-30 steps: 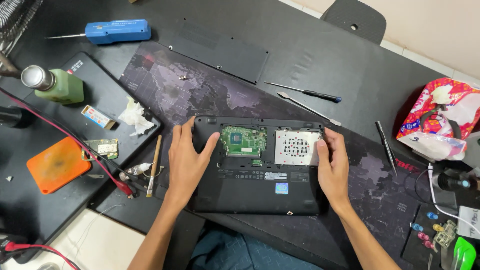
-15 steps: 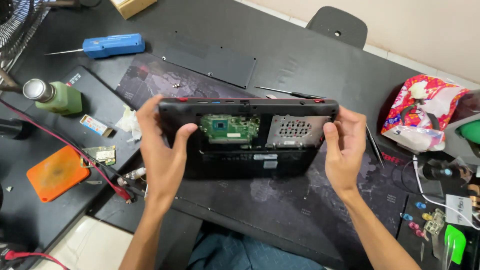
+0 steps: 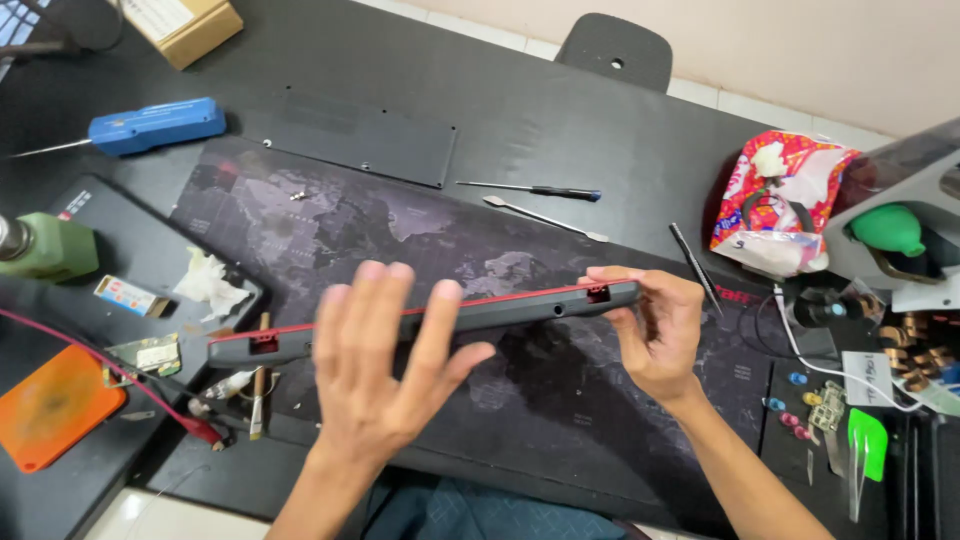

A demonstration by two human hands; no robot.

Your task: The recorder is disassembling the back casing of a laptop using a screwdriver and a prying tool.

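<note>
I hold a black laptop (image 3: 520, 308) with red trim edge-on above a dark desk mat (image 3: 400, 230), its rear edge facing the camera. My left hand (image 3: 375, 370) is spread flat against its near face, fingers up over the top edge. My right hand (image 3: 655, 335) grips the laptop's right end between thumb and fingers. The laptop's underside is hidden at this angle.
A black cover panel (image 3: 350, 135), a screwdriver (image 3: 530, 190) and a metal pry tool (image 3: 545, 215) lie beyond the mat. A blue electric screwdriver (image 3: 150, 125), green bottle (image 3: 45, 245), orange pad (image 3: 50, 405) and red cable (image 3: 130, 385) are left. Coloured bag (image 3: 785, 205) and small parts right.
The laptop lay flat on the mat with its open underside up. Both hands lifted its far edge and tipped it, so it now stands edge-on in the air.
</note>
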